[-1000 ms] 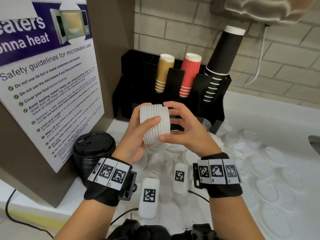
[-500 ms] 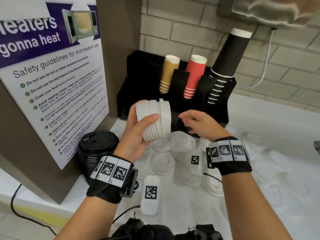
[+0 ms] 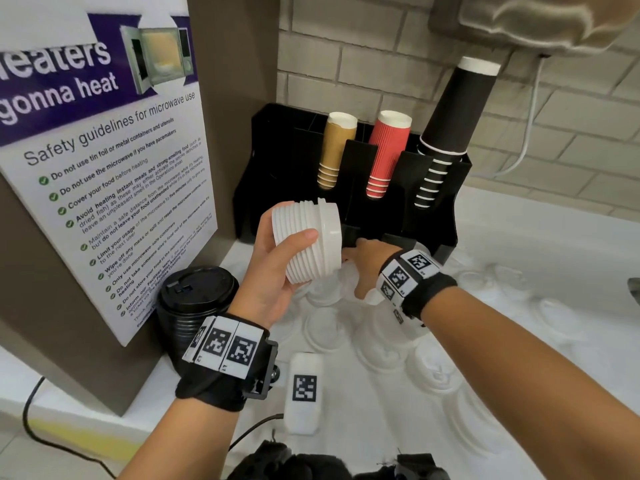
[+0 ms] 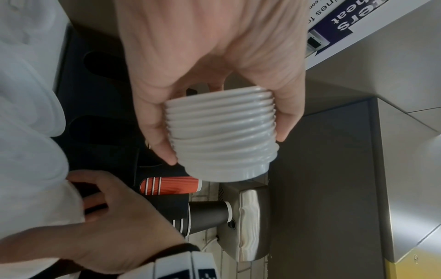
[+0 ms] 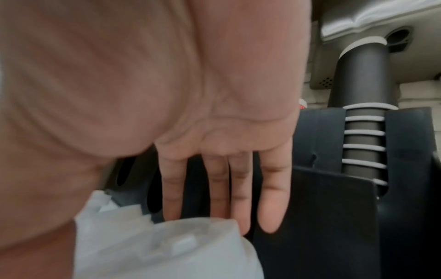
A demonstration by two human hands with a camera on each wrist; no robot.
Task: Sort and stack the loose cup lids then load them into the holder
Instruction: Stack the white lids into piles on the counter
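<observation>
My left hand (image 3: 304, 236) grips a sideways stack of white lids (image 3: 311, 244) in front of the black holder (image 3: 436, 216); in the left wrist view thumb and fingers of the left hand (image 4: 214, 66) wrap the stack of white lids (image 4: 222, 136). My right hand (image 3: 363, 254) reaches low to the holder's front, partly hidden behind the stack. Its fingers (image 5: 218, 188) are straight, pointing down at a loose white lid (image 5: 167, 245). Loose white lids (image 3: 325, 327) lie scattered on the counter.
The holder carries tan cups (image 3: 334, 150), red cups (image 3: 384, 154) and tall black cups (image 3: 446, 126). A stack of black lids (image 3: 197, 299) stands at the left beside a signboard (image 3: 104, 168). White tagged blocks (image 3: 304, 393) lie near me. A metal dispenser (image 3: 519, 19) hangs above.
My right hand has let go of the white stack and moved forward and down to the holder's base. The left hand keeps the stack, now raised slightly.
</observation>
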